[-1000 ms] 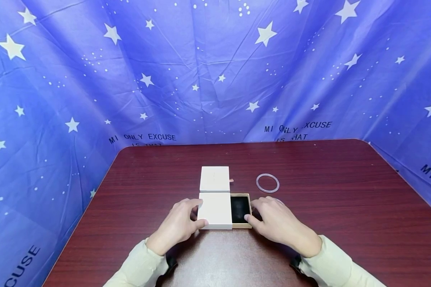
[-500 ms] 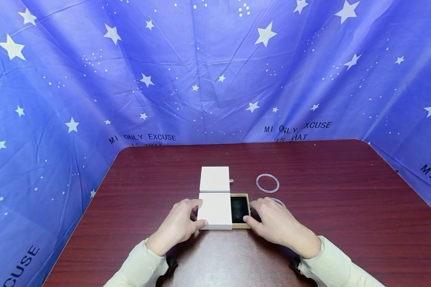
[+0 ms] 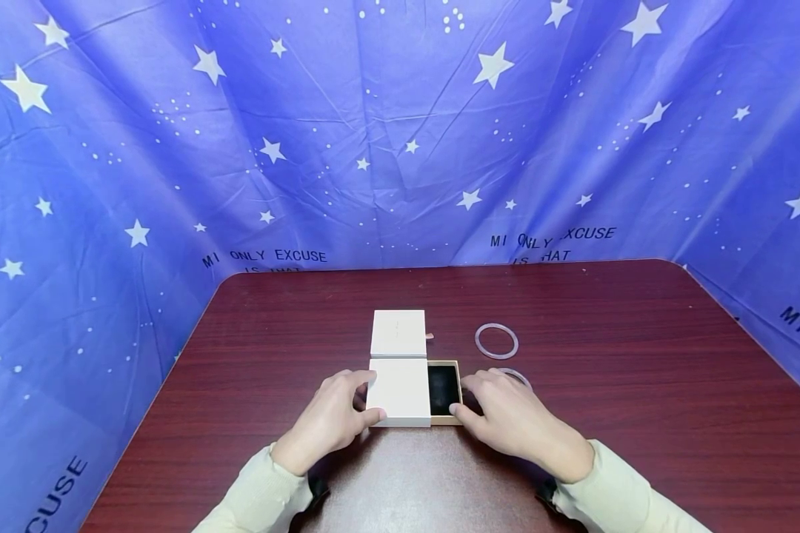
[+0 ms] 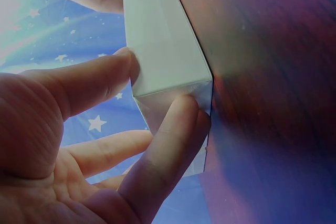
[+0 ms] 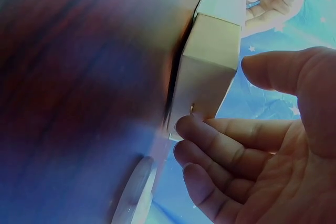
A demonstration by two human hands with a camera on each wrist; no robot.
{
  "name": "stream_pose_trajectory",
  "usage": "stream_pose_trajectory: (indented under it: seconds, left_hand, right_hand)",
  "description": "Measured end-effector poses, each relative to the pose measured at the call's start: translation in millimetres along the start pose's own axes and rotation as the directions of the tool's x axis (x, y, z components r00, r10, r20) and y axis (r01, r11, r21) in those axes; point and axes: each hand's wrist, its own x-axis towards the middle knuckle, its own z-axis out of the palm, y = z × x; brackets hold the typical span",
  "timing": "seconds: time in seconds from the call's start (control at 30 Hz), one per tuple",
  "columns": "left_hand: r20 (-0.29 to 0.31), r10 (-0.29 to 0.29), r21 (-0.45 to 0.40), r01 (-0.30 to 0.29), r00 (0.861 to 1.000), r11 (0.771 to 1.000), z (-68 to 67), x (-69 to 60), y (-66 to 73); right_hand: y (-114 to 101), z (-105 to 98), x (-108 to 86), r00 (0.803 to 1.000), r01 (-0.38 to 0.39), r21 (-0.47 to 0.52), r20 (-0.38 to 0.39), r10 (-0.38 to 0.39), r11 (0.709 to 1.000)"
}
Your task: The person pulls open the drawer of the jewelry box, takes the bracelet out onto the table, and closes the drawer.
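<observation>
A white slide-out gift box (image 3: 400,392) lies on the table, its tan drawer (image 3: 458,392) with black lining (image 3: 444,389) partly out to the right. My left hand (image 3: 333,414) holds the white sleeve at its left end; in the left wrist view the thumb is on the upper edge and fingers (image 4: 173,140) press the end face. At the drawer's outer end is my right hand (image 3: 513,414). Its loosely bent fingers (image 5: 194,127) touch the end face near a small metal eyelet (image 5: 192,108), while the thumb is by the top rim.
Directly behind the box sits a second white box (image 3: 398,332) with a small pinkish ribbon tab (image 3: 430,336). A pale violet bangle (image 3: 496,341) lies to the right; another bangle (image 3: 516,376) is partly hidden behind my right hand. A blue star-patterned curtain (image 3: 400,133) surrounds the table (image 3: 607,333).
The drawer has slid slightly left into the sleeve, with my right hand moving along. More of the bangle behind that hand shows. My left hand has stayed in place.
</observation>
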Motion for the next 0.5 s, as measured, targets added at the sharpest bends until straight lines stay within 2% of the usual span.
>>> stream_pose_trajectory:
  seconds: [0.5]
  left_hand:
    - [0.000, 0.001, -0.003, -0.001, 1.000, 1.000, -0.1, -0.5, 0.1]
  right_hand:
    - [-2.4, 1.0, 0.0, 1.000, 0.027, 0.009, -0.010, -0.027, 1.000]
